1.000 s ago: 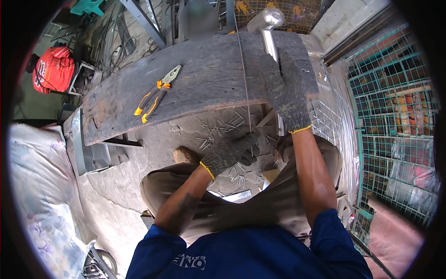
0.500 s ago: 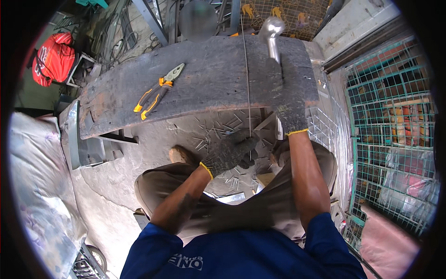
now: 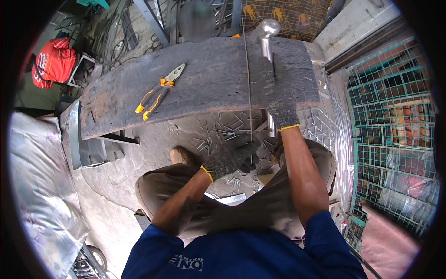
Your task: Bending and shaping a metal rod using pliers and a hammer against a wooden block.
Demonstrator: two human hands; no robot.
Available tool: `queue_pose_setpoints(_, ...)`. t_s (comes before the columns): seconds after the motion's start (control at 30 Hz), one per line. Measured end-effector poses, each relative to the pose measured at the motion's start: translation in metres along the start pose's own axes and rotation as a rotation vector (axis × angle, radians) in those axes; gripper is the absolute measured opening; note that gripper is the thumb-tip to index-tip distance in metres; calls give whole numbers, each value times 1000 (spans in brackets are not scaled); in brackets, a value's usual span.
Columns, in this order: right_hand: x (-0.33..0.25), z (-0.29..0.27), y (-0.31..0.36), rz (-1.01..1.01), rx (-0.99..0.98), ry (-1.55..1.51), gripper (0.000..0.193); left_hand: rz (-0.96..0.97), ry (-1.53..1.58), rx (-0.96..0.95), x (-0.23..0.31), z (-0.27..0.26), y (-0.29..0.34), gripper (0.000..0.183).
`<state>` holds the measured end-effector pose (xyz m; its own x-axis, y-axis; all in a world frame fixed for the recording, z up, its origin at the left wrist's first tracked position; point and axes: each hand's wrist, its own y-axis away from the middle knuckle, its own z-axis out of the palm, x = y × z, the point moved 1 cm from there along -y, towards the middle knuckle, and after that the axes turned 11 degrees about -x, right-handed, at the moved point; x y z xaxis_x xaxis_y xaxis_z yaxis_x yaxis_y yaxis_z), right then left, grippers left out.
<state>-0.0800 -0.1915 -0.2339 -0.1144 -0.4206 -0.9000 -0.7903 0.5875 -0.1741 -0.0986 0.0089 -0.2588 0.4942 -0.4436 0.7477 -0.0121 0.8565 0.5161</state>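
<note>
In my left hand (image 3: pixel 232 156), gloved in dark grey with a yellow cuff, the fingers are closed round the lower end of a thin metal rod (image 3: pixel 247 79). The rod runs away from me across the dark wooden board (image 3: pixel 209 69). My right hand (image 3: pixel 278 95), in a matching glove, grips a shiny steel hammer (image 3: pixel 268 30) by its handle. Its rounded head is over the far part of the board, just right of the rod, and the handle's end shows below my palm. Combination pliers (image 3: pixel 160 90) with black and orange handles lie on the board's left half.
Several short cut metal pieces (image 3: pixel 232 126) are scattered on the floor between my feet. Green wire mesh (image 3: pixel 390 139) stands at the right. A covered sheet (image 3: pixel 42 176) is at the left, and a red bag (image 3: pixel 53 63) sits at the far left.
My right hand and the hammer have shifted left, nearer the rod. The left hand has moved slightly down and still holds the rod; the pliers stay in place on the board.
</note>
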Motion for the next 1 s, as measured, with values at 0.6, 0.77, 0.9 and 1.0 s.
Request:
queue_pose_setpoints(0.6,10,0,-2,243,61,453,50,120,32,-73,24,13,24,33)
queue_pose_setpoints(0.77,20,-9,-10,144,-45,336,44,262,454,-143,81,47,66,35)
queue_pose_setpoints(0.9,20,-1,-7,146,-67,372,35,455,663,-224,108,51,75,36)
queue_pose_setpoints(1.0,16,-1,-7,178,-123,217,34,525,859,-280,123,56,74,37)
